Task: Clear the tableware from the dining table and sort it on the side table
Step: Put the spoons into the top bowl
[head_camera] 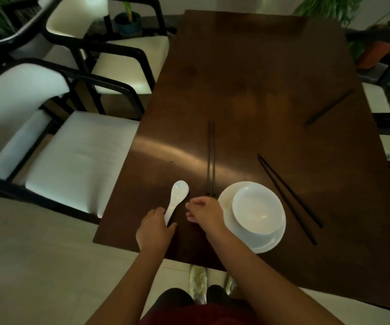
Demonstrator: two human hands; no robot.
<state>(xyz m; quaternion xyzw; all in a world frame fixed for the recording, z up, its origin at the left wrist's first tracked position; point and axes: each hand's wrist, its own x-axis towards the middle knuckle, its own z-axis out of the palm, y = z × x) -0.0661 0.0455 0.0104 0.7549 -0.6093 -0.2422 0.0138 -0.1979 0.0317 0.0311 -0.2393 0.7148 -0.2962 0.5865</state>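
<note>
Bare forearms, red garment [198, 313], pale shoes [197, 283].

Table [248, 78] dark polished wood with sheen, spoon [177, 195], bowl [258, 208] and plate [226, 200] glossy white ceramic, chopsticks [211, 158] matt black, chair [72, 156] cushions smooth white.

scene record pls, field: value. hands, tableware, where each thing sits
left hand: grips handle of the white spoon
right hand: fingers curled, over the table between spoon and plate, holds nothing visible
bowl: white, sits on the plate
chopsticks: three dark pairs; middle pair, pair right of plate, far pair
surface: brown dining table
seating: white chairs at left
</note>
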